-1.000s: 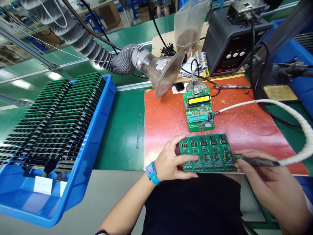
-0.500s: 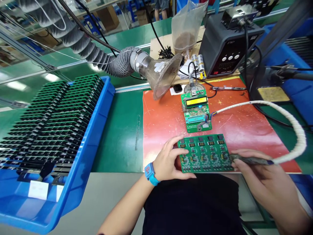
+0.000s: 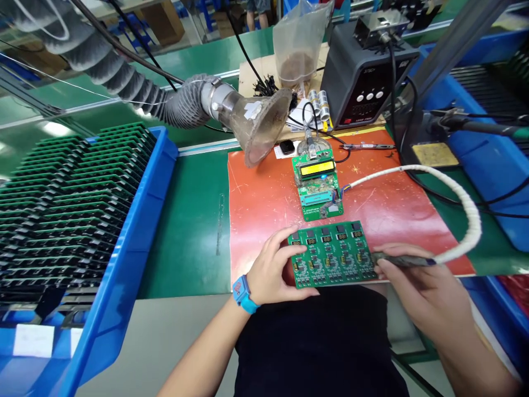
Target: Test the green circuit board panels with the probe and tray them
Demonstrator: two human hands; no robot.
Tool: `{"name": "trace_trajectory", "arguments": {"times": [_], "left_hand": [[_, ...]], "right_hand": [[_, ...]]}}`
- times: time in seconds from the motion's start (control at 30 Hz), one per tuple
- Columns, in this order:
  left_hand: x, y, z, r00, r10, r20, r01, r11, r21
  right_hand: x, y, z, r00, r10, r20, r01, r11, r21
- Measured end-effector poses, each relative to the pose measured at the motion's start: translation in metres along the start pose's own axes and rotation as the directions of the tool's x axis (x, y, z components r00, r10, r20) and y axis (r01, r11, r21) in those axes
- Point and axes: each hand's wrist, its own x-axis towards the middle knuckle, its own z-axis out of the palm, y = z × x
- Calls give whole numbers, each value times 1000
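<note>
A green circuit board panel (image 3: 333, 255), with repeated units that each carry a two-digit display, lies at the front edge of the red mat. My left hand (image 3: 276, 264) grips its left edge, thumb along the near side and fingers over the top left. Pinched in my right hand (image 3: 430, 298) is a dark pen-like probe (image 3: 407, 259), its tip at the panel's right edge; whether it touches is too small to tell. From the probe a white wrapped cable (image 3: 471, 207) loops back to a small programmer board (image 3: 317, 184) with a lit yellow screen, just behind the panel.
At the left, a blue bin (image 3: 136, 231) holds rows of upright boards. A fume hose funnel (image 3: 266, 127) hangs over the red mat (image 3: 256, 193). Behind stand a dark soldering station (image 3: 367, 77) and a plastic bag (image 3: 300, 49). Tweezers (image 3: 367, 146) lie near the mat's back edge.
The whole scene has shifted left in view as the camera turned right. Both hands keep about the same hold, and the probe tip stays by the panel's right edge.
</note>
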Motion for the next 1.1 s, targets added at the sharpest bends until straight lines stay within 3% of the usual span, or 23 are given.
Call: {"name": "trace_trajectory", "arguments": {"times": [0.27, 0.37, 0.83, 1.1], "left_hand": [[1, 0, -2, 1000, 4, 13, -3, 1000, -12], [1, 0, -2, 1000, 15, 4, -15, 1000, -14], [2, 1, -2, 1000, 17, 4, -17, 1000, 15], [2, 2, -1, 1000, -3, -2, 3, 1000, 16]], "right_hand": [[2, -19, 1, 993, 113, -43, -104, 979, 173], [0, -23, 6, 992, 126, 17, -127, 970, 206], [1, -18, 10, 990, -38, 134, 45, 997, -55], [6, -22, 13, 993, -75, 86, 83, 992, -97]]}}
